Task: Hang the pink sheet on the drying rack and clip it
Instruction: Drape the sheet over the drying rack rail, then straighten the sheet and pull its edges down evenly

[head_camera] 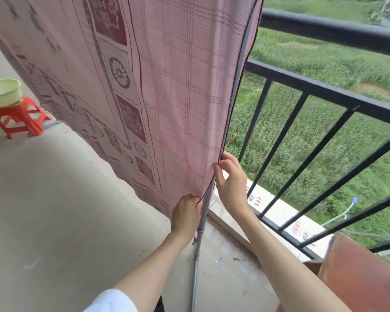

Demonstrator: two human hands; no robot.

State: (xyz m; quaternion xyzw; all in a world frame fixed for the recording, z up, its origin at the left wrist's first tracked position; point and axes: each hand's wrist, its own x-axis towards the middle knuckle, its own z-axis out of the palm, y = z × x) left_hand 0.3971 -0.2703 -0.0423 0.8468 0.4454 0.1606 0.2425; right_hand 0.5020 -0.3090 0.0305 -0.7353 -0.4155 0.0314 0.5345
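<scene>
The pink sheet [167, 86], patterned with dark red squares and flowers, hangs down from above the frame and fills the upper left. Its right edge runs along the grey metal pole of the drying rack [199, 233]. My left hand [185, 215] grips the sheet's bottom right corner beside the pole. My right hand [230, 179] pinches the sheet's side edge a little higher, thumb in front and fingers behind. No clip is in view, and the rack's top bar is out of frame.
A black balcony railing [324, 91] runs along the right, with green fields beyond. A red plastic stool [20, 118] carrying a pale green basin [2, 91] stands at the far left on the concrete floor. A reddish-brown box [358, 273] sits at lower right.
</scene>
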